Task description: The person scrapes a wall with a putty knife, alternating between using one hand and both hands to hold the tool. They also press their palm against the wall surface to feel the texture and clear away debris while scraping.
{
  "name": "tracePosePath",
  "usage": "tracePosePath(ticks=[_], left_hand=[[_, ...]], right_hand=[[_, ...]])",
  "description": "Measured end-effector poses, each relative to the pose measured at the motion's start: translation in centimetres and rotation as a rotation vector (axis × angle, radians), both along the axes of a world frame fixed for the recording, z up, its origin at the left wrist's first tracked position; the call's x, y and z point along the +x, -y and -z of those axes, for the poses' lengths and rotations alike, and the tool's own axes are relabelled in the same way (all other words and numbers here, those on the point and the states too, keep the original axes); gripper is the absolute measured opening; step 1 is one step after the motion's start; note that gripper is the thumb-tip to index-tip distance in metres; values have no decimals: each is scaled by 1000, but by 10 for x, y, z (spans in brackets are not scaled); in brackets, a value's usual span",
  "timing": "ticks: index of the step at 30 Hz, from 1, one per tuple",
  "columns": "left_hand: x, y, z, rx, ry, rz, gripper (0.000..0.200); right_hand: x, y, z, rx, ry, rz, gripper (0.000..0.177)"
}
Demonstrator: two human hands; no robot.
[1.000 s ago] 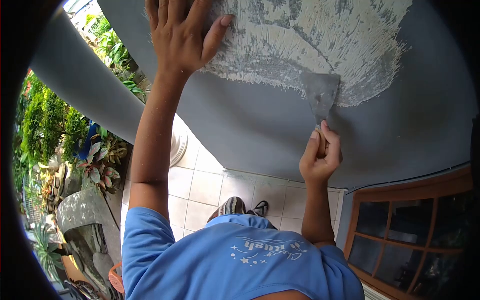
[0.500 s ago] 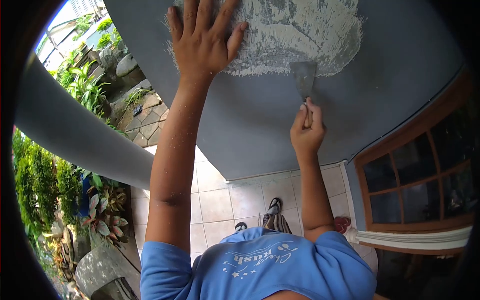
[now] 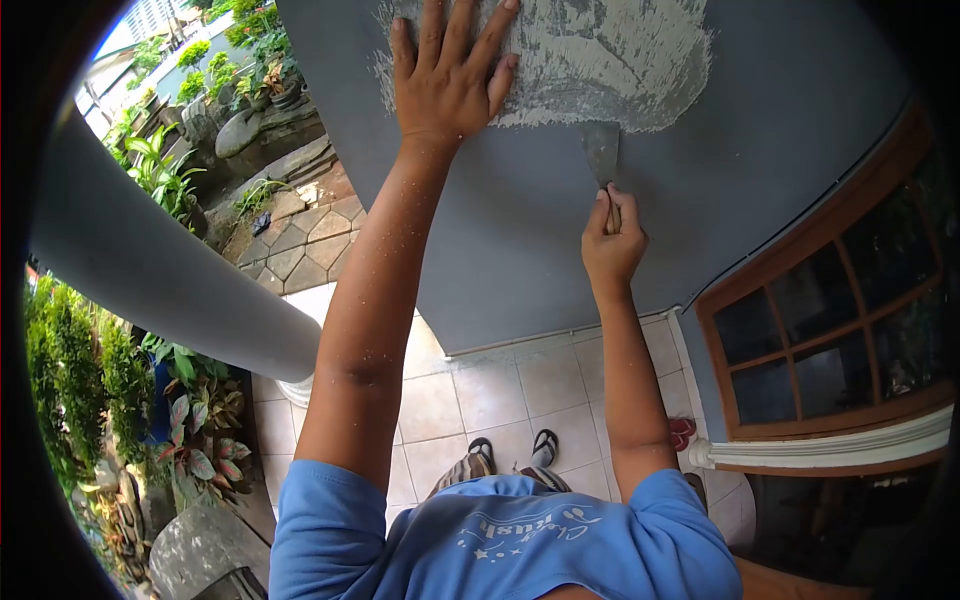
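My left hand lies flat on the wall with fingers spread, over the left part of a rough whitish scraped patch. In my right hand is a putty knife, held by its handle between thumb and fingers. Its wide metal blade points up the wall, with the edge at the lower border of the patch. Around the patch the wall is smooth and grey. Small pale specks dot my left forearm.
A round grey pillar stands at the left, with garden plants beyond it. To the right is a wood-framed window. Below are floor tiles, my sandalled feet and a red shoe.
The view has shifted, so the pillar and garden show more. My left hand remains flat on the wall; the putty knife's blade has moved slightly down and left along the patch's lower border.
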State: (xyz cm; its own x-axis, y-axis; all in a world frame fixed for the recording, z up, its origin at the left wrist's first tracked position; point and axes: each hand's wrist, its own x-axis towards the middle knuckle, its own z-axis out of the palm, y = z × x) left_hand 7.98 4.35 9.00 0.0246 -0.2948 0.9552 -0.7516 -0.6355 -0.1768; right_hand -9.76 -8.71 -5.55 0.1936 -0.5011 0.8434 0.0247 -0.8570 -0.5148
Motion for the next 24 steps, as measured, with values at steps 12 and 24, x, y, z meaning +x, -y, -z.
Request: tracePosePath(ticks=[12, 24], left_hand=[[-2, 6, 3, 17, 8, -83, 58], [1, 8, 0, 6, 6, -84, 57]], right_hand=[[15, 10, -26, -20, 43, -36, 8], [24, 16, 12, -120, 61, 18, 11]])
